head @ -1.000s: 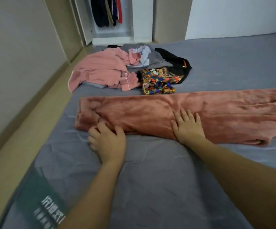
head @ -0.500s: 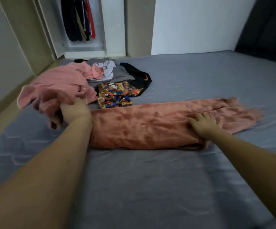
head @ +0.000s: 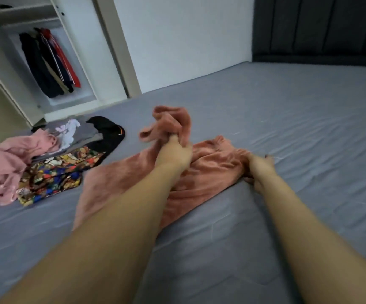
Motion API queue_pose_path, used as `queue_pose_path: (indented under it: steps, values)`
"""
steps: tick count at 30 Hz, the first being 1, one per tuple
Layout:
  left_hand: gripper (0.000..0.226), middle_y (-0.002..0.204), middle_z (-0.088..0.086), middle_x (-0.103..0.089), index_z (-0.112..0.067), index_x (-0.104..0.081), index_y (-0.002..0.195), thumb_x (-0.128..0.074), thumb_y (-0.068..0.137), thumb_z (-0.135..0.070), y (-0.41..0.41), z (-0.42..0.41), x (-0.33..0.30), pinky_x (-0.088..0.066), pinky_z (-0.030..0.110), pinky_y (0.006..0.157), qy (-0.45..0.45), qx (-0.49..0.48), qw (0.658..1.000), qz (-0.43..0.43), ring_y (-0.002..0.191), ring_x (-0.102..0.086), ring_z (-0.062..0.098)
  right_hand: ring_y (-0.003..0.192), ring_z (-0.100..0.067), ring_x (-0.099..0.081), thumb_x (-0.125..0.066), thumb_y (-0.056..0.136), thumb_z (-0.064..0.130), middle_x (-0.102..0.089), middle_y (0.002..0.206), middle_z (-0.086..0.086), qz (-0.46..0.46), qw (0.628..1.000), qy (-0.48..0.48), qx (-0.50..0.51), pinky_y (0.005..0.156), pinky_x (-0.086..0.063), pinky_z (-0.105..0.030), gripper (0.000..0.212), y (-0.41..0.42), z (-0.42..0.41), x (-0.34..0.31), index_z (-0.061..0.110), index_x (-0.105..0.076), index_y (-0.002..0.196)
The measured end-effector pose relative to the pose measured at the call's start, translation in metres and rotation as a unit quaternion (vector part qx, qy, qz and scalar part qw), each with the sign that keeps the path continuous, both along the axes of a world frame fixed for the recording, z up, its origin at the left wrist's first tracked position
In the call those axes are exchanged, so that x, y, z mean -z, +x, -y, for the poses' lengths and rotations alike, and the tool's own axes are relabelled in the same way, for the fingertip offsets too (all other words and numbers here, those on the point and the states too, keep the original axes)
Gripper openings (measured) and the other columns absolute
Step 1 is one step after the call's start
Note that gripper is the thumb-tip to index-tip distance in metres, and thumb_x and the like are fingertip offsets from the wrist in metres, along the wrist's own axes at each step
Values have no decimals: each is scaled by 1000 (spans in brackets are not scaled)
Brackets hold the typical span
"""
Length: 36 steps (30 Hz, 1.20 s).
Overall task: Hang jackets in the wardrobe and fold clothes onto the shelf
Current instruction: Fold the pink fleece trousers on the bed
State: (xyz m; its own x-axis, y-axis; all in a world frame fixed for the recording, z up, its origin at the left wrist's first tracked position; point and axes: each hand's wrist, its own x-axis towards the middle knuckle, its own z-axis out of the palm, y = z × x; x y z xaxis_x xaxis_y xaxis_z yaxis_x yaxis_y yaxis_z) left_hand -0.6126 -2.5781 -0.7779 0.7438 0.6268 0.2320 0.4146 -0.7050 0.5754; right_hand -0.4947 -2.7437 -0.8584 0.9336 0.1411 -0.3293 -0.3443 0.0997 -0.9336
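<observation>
Left hand [head: 174, 153] has swept one end of the rust fleece garment [head: 212, 170] up and over toward the right hand [head: 257, 170], which pins the other end to the bed [head: 309, 128] (fold half made, grip blurred), plush cloth bunched right of the clothes pile [head: 52, 163].

Fuzzy matt fleece garment [head: 210, 170]; smooth grey cloth bedsheet [head: 298, 119]; white wardrobe [head: 85, 51].

Left hand [head: 174, 153] now carries the fleece garment [head: 210, 170] end across toward the right hand [head: 260, 170]; garment lies folded over.
</observation>
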Motion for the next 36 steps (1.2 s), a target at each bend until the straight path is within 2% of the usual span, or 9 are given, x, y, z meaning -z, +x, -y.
queue_pose_path:
  steps: [2, 6, 11, 17, 20, 24, 27, 32, 36]
  values:
    - [59, 135, 7, -57, -18, -59, 128, -50, 85, -58, 18, 23, 29, -41, 37, 103, 16, 86, 956, -279, 122, -53, 30, 99, -24, -61, -62, 86, 29, -55, 125, -4, 1, 999, -8, -35, 58, -50, -29, 77, 14, 2, 0, 23, -21, 151]
    - [47, 95, 5, -70, -13, -62, 87, -36, 82, -52, 54, 7, 29, -49, 36, 82, 73, 36, 992, -98, 93, -63, 29, 71, -15, -59, -67, 86, 37, -67, 95, -7, 55, 986, -66, -144, 45, -50, -26, 22, 39, 7, 18, 16, -68, 94]
    - [19, 99, 5, -62, -14, -60, 99, -46, 88, -7, 115, -14, 20, -38, 27, 76, -17, -24, 999, -10, 93, -55, 24, 47, -14, -56, -64, 82, 58, -59, 69, -6, 51, 971, -73, -222, 40, -47, -23, 47, 67, 16, 32, 11, -68, 83]
    - [37, 114, 16, -68, -6, -66, 112, -48, 99, -35, 179, -11, 22, -52, 37, 94, -151, 64, 968, -191, 96, -65, 27, 42, -25, -52, -37, 94, 36, -55, 62, -13, 27, 962, -131, -240, 49, -51, -33, 38, 84, 5, 32, 8, -60, 81]
    - [34, 103, 14, -73, -8, -70, 104, -59, 89, -36, 186, -15, 24, -54, 45, 93, -159, 66, 937, -304, 97, -69, 32, 63, -22, -60, -49, 89, 22, -64, 86, -12, 108, 931, -149, -315, 47, -50, -26, 23, 88, 5, 26, 11, -68, 96]
    - [16, 96, 14, -69, -6, -67, 99, -58, 88, -12, 186, -25, 28, -54, 46, 90, -148, 156, 924, -316, 90, -66, 29, 113, -24, -46, -61, 80, 26, -38, 119, -4, 180, 878, -215, -389, 99, -44, -38, 12, 88, 4, 24, 31, -67, 89]
    - [16, 85, 7, -67, -12, -68, 88, -56, 88, -2, 182, -30, 29, -55, 31, 73, -153, 189, 930, -276, 77, -63, 20, 123, -29, -32, -59, 80, 34, -32, 126, -3, 193, 823, -308, -437, 108, -30, -43, 3, 83, 1, 25, 33, -61, 77]
    - [18, 94, 6, -63, -15, -63, 92, -57, 89, 2, 183, -25, 30, -50, 32, 87, -26, 220, 946, -235, 92, -58, 22, 124, -28, -24, -46, 87, 21, -30, 133, 0, 243, 863, -306, -320, 107, -23, -37, 28, 79, -4, 32, 25, -66, 105]
    - [22, 97, 6, -58, -3, -59, 106, -54, 90, 10, 183, -20, 33, -44, 11, 65, -52, 227, 957, -175, 89, -52, 15, 115, -15, -20, -45, 97, 33, -34, 132, 6, 448, 822, -340, -92, 89, -14, -29, 29, 78, 0, 28, 25, -69, 82]
